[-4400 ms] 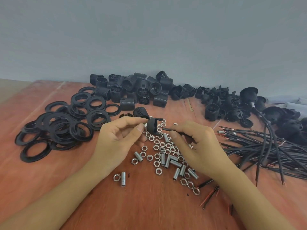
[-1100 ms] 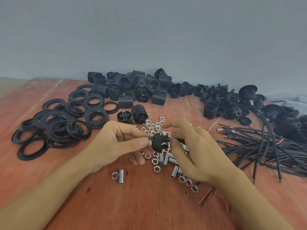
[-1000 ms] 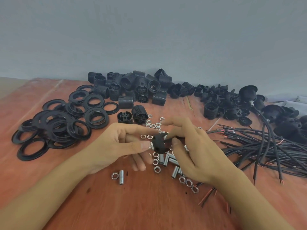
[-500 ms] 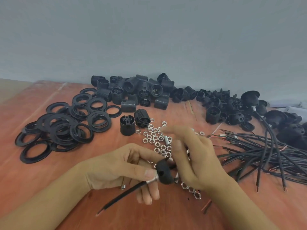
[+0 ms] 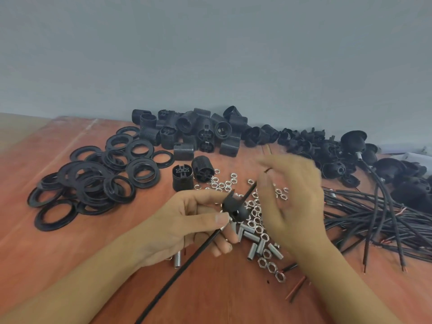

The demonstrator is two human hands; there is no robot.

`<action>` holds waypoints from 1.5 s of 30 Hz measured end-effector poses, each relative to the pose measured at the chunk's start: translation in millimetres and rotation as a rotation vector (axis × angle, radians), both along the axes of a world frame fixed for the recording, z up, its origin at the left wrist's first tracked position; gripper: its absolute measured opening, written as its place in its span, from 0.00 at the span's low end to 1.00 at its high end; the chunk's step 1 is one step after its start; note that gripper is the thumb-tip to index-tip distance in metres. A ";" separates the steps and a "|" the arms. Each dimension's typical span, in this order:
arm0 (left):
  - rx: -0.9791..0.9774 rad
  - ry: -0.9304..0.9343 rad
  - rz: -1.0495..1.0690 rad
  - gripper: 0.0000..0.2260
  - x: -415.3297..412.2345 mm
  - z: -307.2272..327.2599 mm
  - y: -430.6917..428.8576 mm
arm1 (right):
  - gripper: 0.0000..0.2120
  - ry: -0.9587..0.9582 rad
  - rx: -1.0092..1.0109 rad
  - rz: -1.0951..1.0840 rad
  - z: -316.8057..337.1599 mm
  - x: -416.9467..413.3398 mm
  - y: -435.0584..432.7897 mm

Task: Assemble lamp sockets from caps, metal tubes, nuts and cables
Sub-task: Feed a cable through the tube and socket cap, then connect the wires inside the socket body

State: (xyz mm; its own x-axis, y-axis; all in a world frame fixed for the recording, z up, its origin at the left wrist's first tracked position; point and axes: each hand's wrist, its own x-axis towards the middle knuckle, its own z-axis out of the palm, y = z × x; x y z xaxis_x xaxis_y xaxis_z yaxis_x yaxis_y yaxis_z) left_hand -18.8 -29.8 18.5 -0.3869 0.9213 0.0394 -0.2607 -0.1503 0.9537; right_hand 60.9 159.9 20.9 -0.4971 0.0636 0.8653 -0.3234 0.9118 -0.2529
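My left hand point(image 5: 182, 225) pinches a black socket cap point(image 5: 236, 210) between thumb and fingers above the table. A black cable point(image 5: 187, 260) runs from the lower left up through the cap. Its upper end reaches my right hand point(image 5: 292, 202), which is blurred and seems to pinch that end between thumb and forefinger. A short metal tube sticks out of the cap beside my left thumb. Loose nuts point(image 5: 224, 183) and metal tubes point(image 5: 253, 237) lie scattered under both hands.
Black rings point(image 5: 93, 183) are heaped at the left. Threaded socket bodies point(image 5: 198, 132) are piled at the back, with two more point(image 5: 182, 178) standing closer. Spare caps point(image 5: 315, 146) and cabled sockets point(image 5: 353, 141) lie at the back right, a cable bundle point(image 5: 374, 218) at the right.
The cable has been threaded through the cap. My right hand has risen up and to the right, drawing the cable's end out, while my left hand keeps hold of the cap.
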 end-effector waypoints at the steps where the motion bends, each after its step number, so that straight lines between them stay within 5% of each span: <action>1: 0.008 -0.011 0.005 0.10 0.0 2.4 -0.2 | 0.12 -0.012 -0.058 -0.108 1.2 -2.8 5.8; 3: -0.003 0.004 0.030 0.10 -1.4 0.4 -0.4 | 0.13 -0.127 -0.281 -0.188 1.0 -5.7 10.6; 7: -0.049 0.073 0.055 0.09 0.7 -1.0 1.7 | 0.08 -0.291 -0.871 0.157 -0.3 -4.4 1.5; 13: -0.073 0.016 0.140 0.11 -0.9 0.4 2.2 | 0.16 -0.373 -0.910 0.425 -7.1 -2.6 -20.7; 23: -0.200 -0.059 0.262 0.27 -3.3 -3.7 8.5 | 0.09 -0.347 -0.745 0.422 -14.0 -4.4 -24.6; 28: -0.206 0.006 0.292 0.10 -2.4 -2.2 6.0 | 0.14 -0.311 -0.708 0.433 -14.3 -2.9 -31.9; 36: -0.109 0.134 0.499 0.07 0.0 7.8 2.1 | 0.08 -0.309 -0.671 0.284 3.2 -19.5 -25.9; 42: -0.020 0.177 0.657 0.09 -6.4 7.9 1.8 | 0.29 -0.809 -0.004 0.048 7.2 -86.6 -15.1; 45: 0.006 0.275 0.702 0.08 -8.7 5.6 2.5 | 0.28 -0.850 0.147 0.033 5.1 -97.7 -19.2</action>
